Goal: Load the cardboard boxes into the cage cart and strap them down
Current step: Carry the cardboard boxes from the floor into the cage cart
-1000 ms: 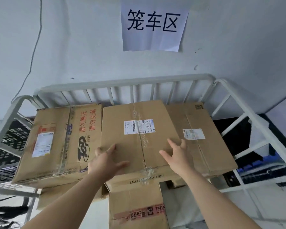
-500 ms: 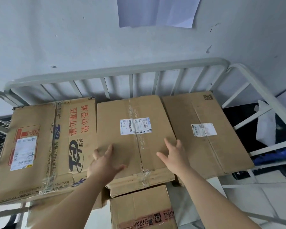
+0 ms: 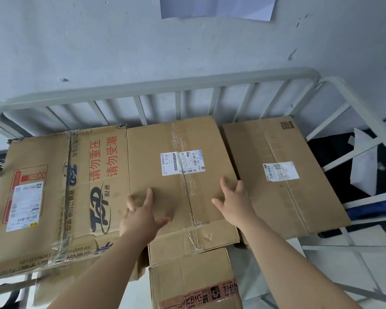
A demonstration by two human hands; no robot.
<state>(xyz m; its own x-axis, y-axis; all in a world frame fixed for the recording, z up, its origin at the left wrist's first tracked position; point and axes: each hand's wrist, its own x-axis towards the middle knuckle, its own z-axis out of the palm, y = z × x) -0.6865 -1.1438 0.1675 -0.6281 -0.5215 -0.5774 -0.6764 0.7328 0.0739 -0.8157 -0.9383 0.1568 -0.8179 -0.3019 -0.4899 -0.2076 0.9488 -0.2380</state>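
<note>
Cardboard boxes sit side by side in the cage cart point(image 3: 156, 85). The left hand point(image 3: 140, 215) and right hand point(image 3: 234, 197) (both open, fingers spread) press flat on the middle box point(image 3: 181, 139).

Cardboard boxes: 4 clear in view. 3 on top row, side by side: left box w/ red print point(image 3: 54, 197), middle CHANDO box point(image 3: 176, 175), right box point(image 3: 283, 175). 1 lower, taped box point(image 3: 194, 282), under the middle one. Poss. another under the left box, can't tell. Shipping labels: 3, one per top box. Hands: 2, left hand point(image 3: 140, 217) & right hand point(image 3: 234, 199). Cage cart point(image 3: 156, 85): 1. Paper sheets on wall point(image 3: 216, 6): 1, cut off at frame top.
</note>
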